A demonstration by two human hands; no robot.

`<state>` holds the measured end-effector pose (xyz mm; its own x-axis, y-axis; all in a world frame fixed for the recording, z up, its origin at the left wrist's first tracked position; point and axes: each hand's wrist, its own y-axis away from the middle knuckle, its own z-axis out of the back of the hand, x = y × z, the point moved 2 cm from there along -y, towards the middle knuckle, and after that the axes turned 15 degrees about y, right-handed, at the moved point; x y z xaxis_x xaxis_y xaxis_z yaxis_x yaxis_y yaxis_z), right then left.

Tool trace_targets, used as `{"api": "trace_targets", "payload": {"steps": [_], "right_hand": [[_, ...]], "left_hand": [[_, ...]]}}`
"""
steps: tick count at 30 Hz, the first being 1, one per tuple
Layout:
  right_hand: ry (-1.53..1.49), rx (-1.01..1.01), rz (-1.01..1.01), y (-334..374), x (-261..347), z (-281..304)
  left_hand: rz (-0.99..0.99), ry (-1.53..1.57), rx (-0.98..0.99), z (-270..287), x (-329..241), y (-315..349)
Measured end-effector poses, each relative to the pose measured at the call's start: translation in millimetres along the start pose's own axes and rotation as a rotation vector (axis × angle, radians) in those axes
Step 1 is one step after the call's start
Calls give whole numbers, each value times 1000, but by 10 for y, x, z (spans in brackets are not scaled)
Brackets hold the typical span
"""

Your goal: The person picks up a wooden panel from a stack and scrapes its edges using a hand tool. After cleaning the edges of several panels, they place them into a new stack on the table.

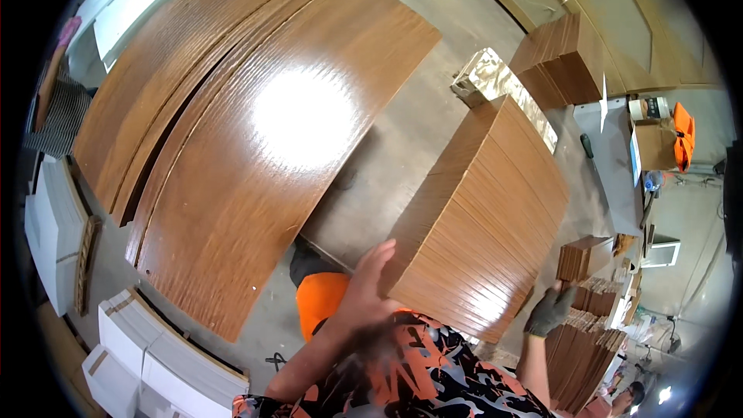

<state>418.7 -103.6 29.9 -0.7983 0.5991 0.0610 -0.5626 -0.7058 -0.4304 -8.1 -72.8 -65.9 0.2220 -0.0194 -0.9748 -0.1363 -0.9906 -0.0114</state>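
Observation:
My left hand (368,290) is bare, its fingers stretched out and touching the near left end of a tall stack of brown wood-grain boards (484,220). The boards stand on edge, packed face to face and leaning slightly. On the other side of the stack my right hand (549,311) wears a dark grey glove, with thumb and fingers apart. It holds nothing visible and is close to more stacked brown boards (580,340). Left of the stack lies a large glossy brown wood-grain panel (232,201), with a bright reflection on it.
A second brown panel (186,39) lies beyond a narrow gap. White panels (155,352) are stacked at lower left. Behind the board stack are a patterned block (507,85) and another brown stack (561,62). A dark-handled tool (587,145) lies at right. Another person's arm (50,85) shows at far left.

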Motion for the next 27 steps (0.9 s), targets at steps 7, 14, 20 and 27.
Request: {"api": "trace_targets", "payload": {"steps": [7,14,20,27], "right_hand": [[-140,254,1474,-135,3232,588],[-253,1457,1850,716,3256,605],[-393,960,1557,453,3086,381],[-721,1342,1398,652,2917,311]], "left_hand": [[-9,-13,-35,16,-36,34],[-93,-16,44,9,72,18],[-17,-89,-16,3,35,26],[-239,-47,-28,-17,60,16]]}}
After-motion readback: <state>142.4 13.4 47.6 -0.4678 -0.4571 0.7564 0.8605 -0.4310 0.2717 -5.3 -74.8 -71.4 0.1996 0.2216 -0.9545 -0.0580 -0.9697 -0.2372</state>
